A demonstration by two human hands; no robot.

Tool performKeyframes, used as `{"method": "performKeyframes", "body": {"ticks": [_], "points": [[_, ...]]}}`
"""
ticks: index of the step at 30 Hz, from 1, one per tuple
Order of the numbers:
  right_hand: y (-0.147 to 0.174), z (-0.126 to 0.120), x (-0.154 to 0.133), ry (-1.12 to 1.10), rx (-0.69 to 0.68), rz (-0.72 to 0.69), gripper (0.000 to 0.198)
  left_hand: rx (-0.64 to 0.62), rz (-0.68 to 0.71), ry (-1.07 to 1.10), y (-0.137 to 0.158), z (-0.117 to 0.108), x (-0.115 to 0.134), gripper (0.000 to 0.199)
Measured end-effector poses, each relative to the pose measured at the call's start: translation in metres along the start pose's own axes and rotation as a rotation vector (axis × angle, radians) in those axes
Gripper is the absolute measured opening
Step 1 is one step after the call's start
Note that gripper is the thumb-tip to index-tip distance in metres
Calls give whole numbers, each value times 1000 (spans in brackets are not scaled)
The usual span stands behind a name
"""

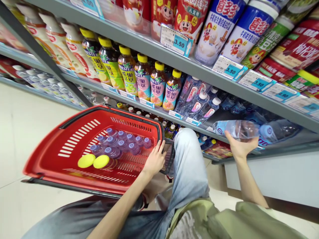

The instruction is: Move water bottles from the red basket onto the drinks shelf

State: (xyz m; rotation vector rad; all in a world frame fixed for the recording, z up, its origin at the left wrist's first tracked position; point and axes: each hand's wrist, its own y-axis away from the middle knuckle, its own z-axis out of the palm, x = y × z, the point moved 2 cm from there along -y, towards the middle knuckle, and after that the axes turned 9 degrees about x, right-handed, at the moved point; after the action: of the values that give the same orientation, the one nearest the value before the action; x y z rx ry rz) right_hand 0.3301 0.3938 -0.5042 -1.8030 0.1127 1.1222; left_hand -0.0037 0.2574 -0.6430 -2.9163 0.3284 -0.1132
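Observation:
My right hand (240, 144) is closed around a clear water bottle (245, 128) with a pale blue label, lying sideways at the front of the lower shelf. Just right of it lies another water bottle (279, 131) with a light blue cap. My left hand (155, 158) grips the near end of a red shopping basket (57, 139), its fingers over the rim by the black handle. Inside the basket stand several small bottles (122, 145) with purple caps and two containers with yellow lids (101, 162).
Iced tea bottles (151, 83) with yellow caps and tilted clear water bottles (199, 104) line this shelf. Above it, a grey shelf edge (149, 36) with price tags carries cans (215, 31). My bent knee (188, 156) is between basket and right hand.

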Motion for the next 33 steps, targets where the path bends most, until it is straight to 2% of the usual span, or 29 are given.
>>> {"method": "performKeyframes", "body": {"ticks": [3,9,17,21,25,27,30,33], "points": [[-18,3,14,-53,63,-17,98,9,5,8,0,1,-1,36],[-34,7,41,-14,35,16,102,4,17,17,1,1,-4,34],[-52,17,73,-66,-162,247,99,7,20,3,-1,-1,-5,27],[-64,21,79,-24,-335,239,94,4,26,-13,-2,-1,-5,26],[-61,20,79,-66,-414,259,96,23,13,34,-1,0,-6,27],[-57,18,79,-4,-420,245,95,44,7,71,0,1,-7,26],[-52,16,80,268,-366,179,98,69,24,92,1,4,-10,25],[-46,18,79,437,-362,202,107,73,58,89,3,8,-13,26]]}}
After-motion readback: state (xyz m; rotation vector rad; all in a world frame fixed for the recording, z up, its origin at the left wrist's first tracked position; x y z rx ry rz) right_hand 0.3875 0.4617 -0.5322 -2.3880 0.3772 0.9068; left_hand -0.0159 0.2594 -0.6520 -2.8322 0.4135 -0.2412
